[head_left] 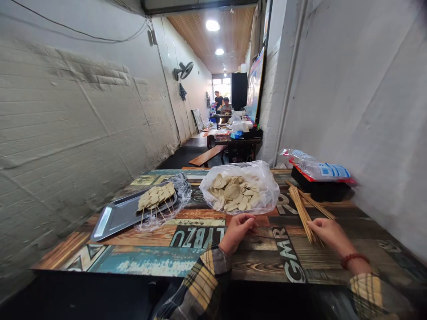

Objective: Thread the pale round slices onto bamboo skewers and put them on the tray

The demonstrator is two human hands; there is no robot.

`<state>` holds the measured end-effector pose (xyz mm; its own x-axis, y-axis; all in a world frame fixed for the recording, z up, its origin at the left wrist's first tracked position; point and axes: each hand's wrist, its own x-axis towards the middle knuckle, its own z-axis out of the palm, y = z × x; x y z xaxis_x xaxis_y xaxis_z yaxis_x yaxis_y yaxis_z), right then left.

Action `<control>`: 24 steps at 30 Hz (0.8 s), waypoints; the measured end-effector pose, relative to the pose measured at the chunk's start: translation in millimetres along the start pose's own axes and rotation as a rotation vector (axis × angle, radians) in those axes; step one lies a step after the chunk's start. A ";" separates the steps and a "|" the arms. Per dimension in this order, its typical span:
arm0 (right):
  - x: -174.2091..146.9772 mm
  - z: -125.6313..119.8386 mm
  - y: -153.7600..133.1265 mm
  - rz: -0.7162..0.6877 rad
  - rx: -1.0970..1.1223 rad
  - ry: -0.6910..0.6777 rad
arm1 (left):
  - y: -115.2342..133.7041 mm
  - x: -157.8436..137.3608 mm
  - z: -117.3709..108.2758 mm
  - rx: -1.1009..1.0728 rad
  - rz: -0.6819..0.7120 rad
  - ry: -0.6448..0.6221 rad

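Observation:
My left hand [238, 232] is over the table just in front of a clear plastic bag, its fingers curled and pressed together; what they hold, if anything, I cannot make out. The open bag [269, 189] holds a heap of flat, pale beige oval slices [233, 192]. On the right, the fingertips of my right hand [328, 233] pinch at the near end of a bundle of thin wooden skewers [301, 211], which lies on the table. To the left, several slices threaded on skewers [156, 197] rest at the right end of a metal tray [122, 218].
The table [147, 262] has a patchwork wood pattern with letters. Crumpled plastic film [180, 189] lies by the tray. A black box [320, 189] with a plastic packet [328, 170] on it stands at the right. Further back are a bench [207, 155], another table and two people.

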<state>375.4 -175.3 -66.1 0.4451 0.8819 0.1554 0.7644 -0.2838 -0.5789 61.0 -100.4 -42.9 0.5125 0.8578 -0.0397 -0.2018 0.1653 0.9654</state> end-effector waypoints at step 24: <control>-82.1 59.1 -123.7 0.228 1.178 -0.355 | 7.5 -22.0 15.0 0.419 0.102 -0.019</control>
<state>216.8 -190.3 -54.6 0.2223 0.9617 -0.1603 -0.2768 -0.0954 -0.9562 60.7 -125.4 -30.9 0.5233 0.8499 0.0621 0.1023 -0.1350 0.9856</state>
